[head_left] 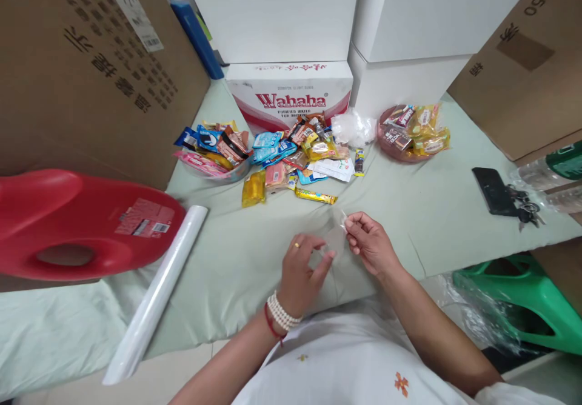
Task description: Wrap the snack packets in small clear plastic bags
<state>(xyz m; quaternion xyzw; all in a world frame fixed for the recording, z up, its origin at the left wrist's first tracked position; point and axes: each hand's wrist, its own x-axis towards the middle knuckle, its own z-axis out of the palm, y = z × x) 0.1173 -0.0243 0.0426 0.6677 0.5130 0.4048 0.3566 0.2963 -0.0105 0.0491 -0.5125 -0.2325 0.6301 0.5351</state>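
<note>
A small clear plastic bag [335,235] is held up above the green cloth near the table's front edge. My right hand [369,241] pinches its upper right side between thumb and curled fingers. On the bag's left side, my left hand [302,268] has thumb and forefinger tips close together on the film, with a ring and a beaded bracelet showing. Just beyond the hands lies a yellow stick-shaped snack packet [316,196]. Behind it is a loose pile of wrapped snacks [277,147], with white paper slips [334,168] on its near side.
Bowls of snacks [227,177] [400,157] flank the pile, with crumpled clear plastic [353,128] between. A Wahaha carton [291,93] stands behind. At left are a red plastic stool [100,211] and a white roll [157,296]; at right, a phone [493,191] and keys [527,211].
</note>
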